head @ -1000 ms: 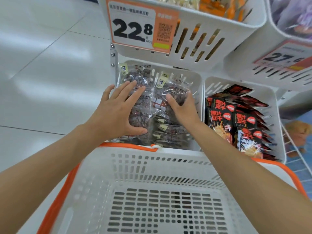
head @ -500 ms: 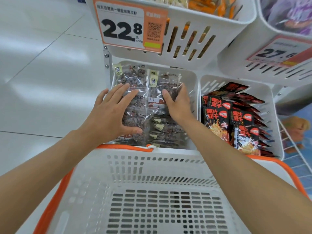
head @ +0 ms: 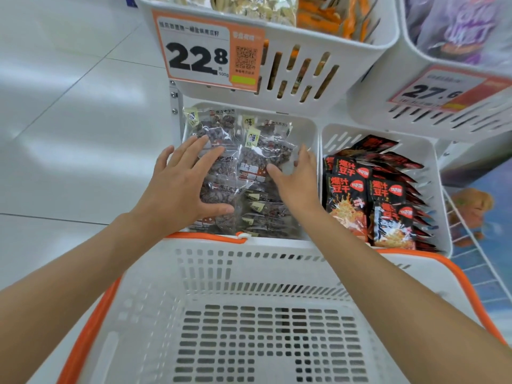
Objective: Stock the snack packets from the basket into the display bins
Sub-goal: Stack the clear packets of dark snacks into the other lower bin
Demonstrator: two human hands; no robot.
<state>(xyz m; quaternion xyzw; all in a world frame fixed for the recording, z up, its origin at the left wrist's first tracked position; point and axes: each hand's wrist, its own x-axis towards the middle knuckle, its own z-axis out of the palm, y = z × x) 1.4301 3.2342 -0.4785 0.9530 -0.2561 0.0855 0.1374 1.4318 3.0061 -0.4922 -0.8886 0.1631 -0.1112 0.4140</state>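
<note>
The left grip [head: 182, 189] lies flat and released, fingers spread, pressing on the left stack of clear packets [head: 219, 128] in the lower left display bin [head: 311, 128]. The right grip [head: 296, 178] pinches the top packet [head: 266, 156] of the right stack at its right edge, thumb on the front. The packet lies left of the palm. Its long axis runs away from the person, with the yellow-tagged end toward the bin's back wall.

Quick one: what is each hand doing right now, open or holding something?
Left hand: open, pressing flat on the clear packets.
Right hand: gripping the top clear packet by its right edge.
</note>
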